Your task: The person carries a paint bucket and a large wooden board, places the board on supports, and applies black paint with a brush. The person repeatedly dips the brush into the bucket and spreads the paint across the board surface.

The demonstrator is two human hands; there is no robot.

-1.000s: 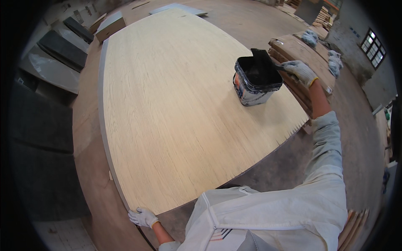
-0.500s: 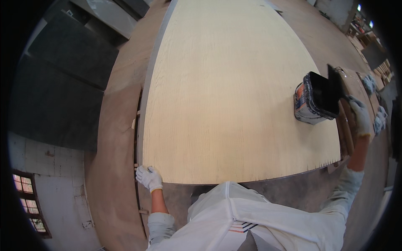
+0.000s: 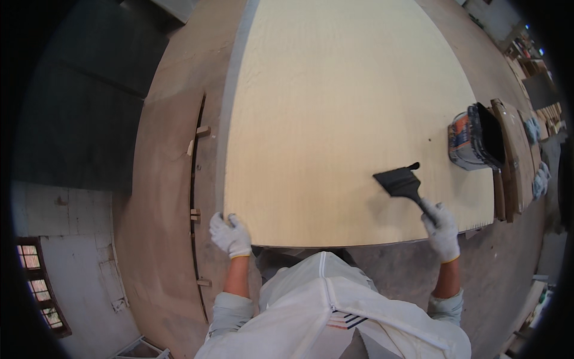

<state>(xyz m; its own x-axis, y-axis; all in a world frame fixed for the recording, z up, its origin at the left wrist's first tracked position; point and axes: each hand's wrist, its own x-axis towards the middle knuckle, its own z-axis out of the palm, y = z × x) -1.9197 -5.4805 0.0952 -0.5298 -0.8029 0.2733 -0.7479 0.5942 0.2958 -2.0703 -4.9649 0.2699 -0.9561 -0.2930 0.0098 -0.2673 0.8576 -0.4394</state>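
A large pale wood-grain panel point(image 3: 335, 119) lies in front of me. My right hand point(image 3: 443, 232), in a white glove, grips the handle of a wide black scraper point(image 3: 399, 183) over the panel's near right part. A dark blob clings to one corner of its blade. My left hand point(image 3: 231, 235), also gloved, is closed round the panel's near left corner. On the right edge of the panel stands a square bucket point(image 3: 467, 142), smeared black, its dark opening turned to the right. A small dark spot point(image 3: 429, 140) marks the panel left of the bucket.
Long cardboard-brown pieces point(image 3: 509, 161) sit beyond the bucket, with crumpled bluish gloves or rags point(image 3: 540, 180) on them. Dark sheets point(image 3: 78, 107) stand at far left. Small wooden blocks point(image 3: 203, 131) show along a gap left of the panel.
My right hand has come from the bucket leftward and nearer, bringing the black scraper out over the panel. My left hand stays at the corner. The view has shifted slightly.
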